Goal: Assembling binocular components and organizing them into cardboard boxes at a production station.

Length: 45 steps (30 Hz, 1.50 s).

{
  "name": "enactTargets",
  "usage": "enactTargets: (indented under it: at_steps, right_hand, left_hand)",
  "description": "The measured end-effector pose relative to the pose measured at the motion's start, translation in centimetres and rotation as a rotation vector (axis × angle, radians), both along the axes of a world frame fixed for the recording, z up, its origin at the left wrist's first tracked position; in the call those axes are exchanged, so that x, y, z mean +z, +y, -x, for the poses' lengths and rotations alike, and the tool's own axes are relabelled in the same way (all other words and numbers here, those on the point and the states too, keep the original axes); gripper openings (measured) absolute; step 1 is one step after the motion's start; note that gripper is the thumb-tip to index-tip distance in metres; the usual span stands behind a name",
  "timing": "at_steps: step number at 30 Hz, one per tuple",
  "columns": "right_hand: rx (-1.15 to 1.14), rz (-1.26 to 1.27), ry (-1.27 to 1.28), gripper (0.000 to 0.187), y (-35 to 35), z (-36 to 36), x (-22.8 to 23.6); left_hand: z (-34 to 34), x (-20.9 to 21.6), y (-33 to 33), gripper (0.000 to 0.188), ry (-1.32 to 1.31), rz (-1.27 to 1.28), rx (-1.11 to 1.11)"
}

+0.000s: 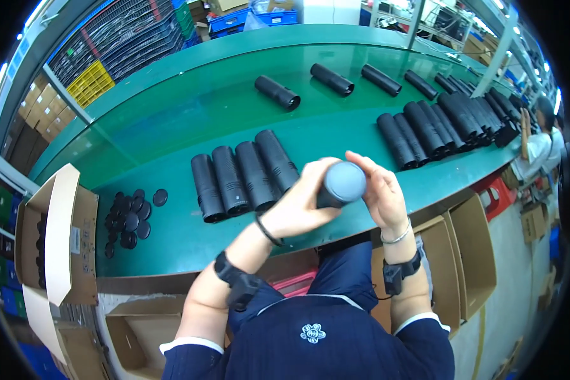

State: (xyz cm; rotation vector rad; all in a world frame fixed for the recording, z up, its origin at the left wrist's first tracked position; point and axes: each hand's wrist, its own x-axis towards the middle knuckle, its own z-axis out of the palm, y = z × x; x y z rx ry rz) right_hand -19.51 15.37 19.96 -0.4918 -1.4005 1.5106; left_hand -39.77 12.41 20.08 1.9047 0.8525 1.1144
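Observation:
Wrapped around a black tube (345, 182) is my left hand (299, 206), at the near side of the bench. The tube's round end, smooth and grey-looking, faces up at me. Against its right side, my right hand (387, 197) has its fingers stretched out; whether the fingertips touch it I cannot tell. Just left of my hands, several black tubes (232, 179) lie side by side. Farther left are several loose round black caps (132, 221), scattered in a heap.
More black tubes (429, 128) lie in a long row at the right. Others sit spaced out along the green strip (190, 95) at the back. Open cardboard boxes stand at the left (81, 234) and the lower right (472, 253). Co-workers (538, 142) are at the far right.

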Motion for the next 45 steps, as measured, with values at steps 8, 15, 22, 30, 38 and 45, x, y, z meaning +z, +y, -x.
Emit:
enactTargets:
  at_steps: [8, 15, 22, 30, 38, 45]
  right_hand:
    - [0.041, 0.033, 0.005, 0.031, -0.9, 0.3, -2.4]
    - [-0.139, -0.37, -0.291, 0.064, -0.7, -0.2, -3.6]
    - [-0.493, -0.607, -0.676, 0.06, 1.2, -4.5, -0.3]
    - [-1.466, -0.645, -1.525, 0.052, 15.1, -20.0, 3.0]
    - [-1.432, -0.792, -1.359, 0.039, 13.9, -15.9, 1.6]
    - [-0.09, 0.033, -0.315, 0.051, 5.0, 0.9, -4.2]
  left_hand:
    - [-1.3, -3.7, -0.6, 0.062, -0.12, 0.042, 0.015]
    - [-0.4, -4.2, -0.1, 0.05, -0.49, 0.277, -0.023]
    - [-0.4, -1.9, 3.8, 0.068, -0.455, 0.264, 0.127]
    - [4.9, -4.6, 10.5, 0.082, 0.866, 0.041, 0.952]
    - [4.0, -4.0, 12.1, 0.076, 1.029, 0.197, 0.834]
    - [1.4, -1.7, 5.3, 0.106, 0.086, 0.077, 0.191]
